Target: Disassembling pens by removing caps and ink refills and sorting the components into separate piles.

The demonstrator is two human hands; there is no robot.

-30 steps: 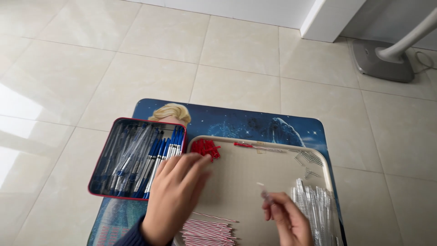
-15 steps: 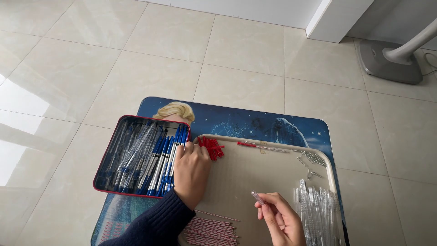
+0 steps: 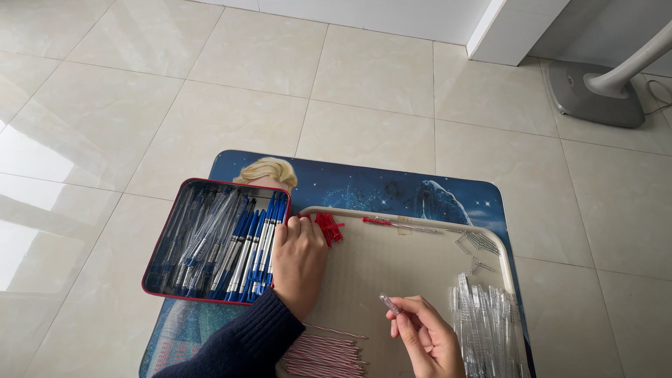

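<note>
Left hand [image 3: 299, 262] rests released by red caps [image 3: 329, 228]; right hand [image 3: 427, 339] fingers pinch clear pen tip [image 3: 389, 304], which risks slipping onto tray [image 3: 392, 273].

One bench [image 3: 364, 189] with a blue printed top. One red-rimmed tin [image 3: 210, 241] of assembled pens, too many to count. One beige tray [image 3: 413, 259] with one heap of red caps [image 3: 327, 227], one cluster of springs [image 3: 479, 243], one stack of clear barrels [image 3: 486, 325] and one bundle of red-striped refills [image 3: 325, 353]. Two hands: left hand [image 3: 299, 262], right hand [image 3: 427, 339].
</note>
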